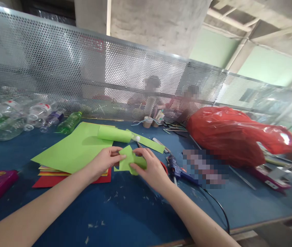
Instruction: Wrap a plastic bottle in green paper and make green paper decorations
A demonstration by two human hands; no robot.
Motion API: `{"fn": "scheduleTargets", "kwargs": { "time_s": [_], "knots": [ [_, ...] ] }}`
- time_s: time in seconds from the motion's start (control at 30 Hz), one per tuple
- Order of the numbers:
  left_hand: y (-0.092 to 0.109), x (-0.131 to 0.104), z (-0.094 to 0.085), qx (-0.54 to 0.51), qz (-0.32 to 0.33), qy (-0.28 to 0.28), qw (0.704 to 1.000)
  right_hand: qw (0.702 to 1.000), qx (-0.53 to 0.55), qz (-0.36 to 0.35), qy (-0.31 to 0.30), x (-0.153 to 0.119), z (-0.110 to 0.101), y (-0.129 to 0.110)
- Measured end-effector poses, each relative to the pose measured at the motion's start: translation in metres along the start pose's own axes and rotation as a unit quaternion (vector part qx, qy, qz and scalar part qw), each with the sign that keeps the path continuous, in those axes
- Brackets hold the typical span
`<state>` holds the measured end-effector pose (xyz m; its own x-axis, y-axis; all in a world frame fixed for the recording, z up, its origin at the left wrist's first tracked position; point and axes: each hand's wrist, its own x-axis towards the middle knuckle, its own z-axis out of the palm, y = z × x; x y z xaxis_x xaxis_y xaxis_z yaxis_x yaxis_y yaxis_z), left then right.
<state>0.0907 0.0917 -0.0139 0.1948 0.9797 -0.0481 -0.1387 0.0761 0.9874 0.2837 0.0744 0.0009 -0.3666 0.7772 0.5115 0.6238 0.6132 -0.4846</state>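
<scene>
Between my two hands is a small piece of green paper (126, 158), bent or folded toward its right side. My left hand (106, 160) pinches its left edge between thumb and fingers. On the other side, my right hand (151, 168) grips the paper with thumb and fingertips. Just behind lies a bottle wrapped in green paper (115, 134), its white cap pointing right. A green paper strip (152, 144) extends beside the cap. To the left, a large green sheet (76, 147) tops a stack of coloured paper. Red scissors handles (164, 168) are partly hidden behind my right hand.
A blue glue gun (179, 169) with a black cord lies right of my hands. Several plastic bottles (36, 115) line the back left. A red plastic bag (228, 133) fills the back right. Cups of sticks (148, 121) stand before the perforated metal screen (125, 72). A magenta power strip (3, 183) is at left.
</scene>
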Motion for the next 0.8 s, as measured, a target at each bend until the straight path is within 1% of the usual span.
{"fn": "scheduleTargets", "kwargs": {
  "time_s": [0.1,0.17,0.23,0.3,0.37,0.43,0.5,0.57,0.63,0.7,0.8],
  "knots": [
    [0.005,-0.002,0.001,-0.020,0.003,-0.007,1.000,0.994,0.063,0.087,-0.033,0.003,0.002,0.008],
    [0.008,-0.002,0.001,-0.041,0.000,-0.020,0.999,0.987,0.114,0.110,-0.034,0.006,0.003,0.014],
    [0.010,-0.002,0.000,-0.052,-0.005,-0.007,0.999,0.975,0.182,0.129,-0.020,0.009,0.004,0.019],
    [0.012,-0.001,0.000,-0.056,-0.015,0.031,0.998,0.953,0.252,0.170,0.001,0.011,0.003,0.022],
    [0.012,0.000,-0.001,-0.058,-0.027,0.064,0.996,0.920,0.318,0.230,0.021,0.012,0.003,0.022],
    [0.012,0.002,-0.001,-0.057,-0.032,0.078,0.995,0.882,0.378,0.282,0.023,0.012,0.002,0.021],
    [0.011,0.003,-0.002,-0.055,-0.032,0.079,0.995,0.856,0.415,0.308,0.019,0.012,0.002,0.020],
    [0.009,0.003,-0.003,-0.052,-0.032,0.077,0.995,0.854,0.416,0.312,0.013,0.011,0.003,0.020],
    [0.008,0.003,-0.003,-0.050,-0.032,0.070,0.996,0.864,0.401,0.306,0.003,0.011,0.004,0.020],
    [0.007,0.003,-0.003,-0.049,-0.033,0.055,0.997,0.869,0.395,0.298,-0.016,0.010,0.006,0.019],
    [0.008,0.001,0.000,-0.048,-0.037,0.028,0.998,0.868,0.397,0.296,-0.044,0.009,0.007,0.016]
  ]
}}
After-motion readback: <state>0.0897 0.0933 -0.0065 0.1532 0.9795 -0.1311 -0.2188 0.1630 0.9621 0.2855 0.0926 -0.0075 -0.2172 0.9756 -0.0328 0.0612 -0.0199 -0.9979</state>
